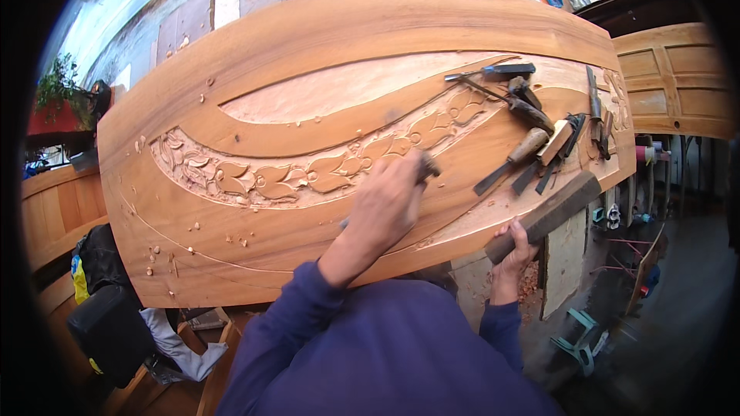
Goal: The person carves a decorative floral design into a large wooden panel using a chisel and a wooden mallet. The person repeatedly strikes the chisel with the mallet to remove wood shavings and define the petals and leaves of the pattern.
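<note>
A large wooden panel [185, 246], carved with a curved band of leaves and flowers [308, 173], lies in front of me. My left hand [385, 204] is closed around a carving chisel [426, 166] over the band's lower edge. The chisel's dark end sticks out past my fingers; most of it is hidden by the hand. At the panel's near right edge, my right hand [512, 254] grips a long dark wooden block [547, 216] like a mallet. Several chisels with wooden handles [532, 142] lie on the panel's right part, beyond the right hand.
Wood chips [193, 249] are scattered over the panel's left side. A black padded bag [112, 335] and a grey cloth [177, 343] are at the lower left. A panelled door [667, 81] stands at the right, and a green plastic stool [578, 339] is on the floor.
</note>
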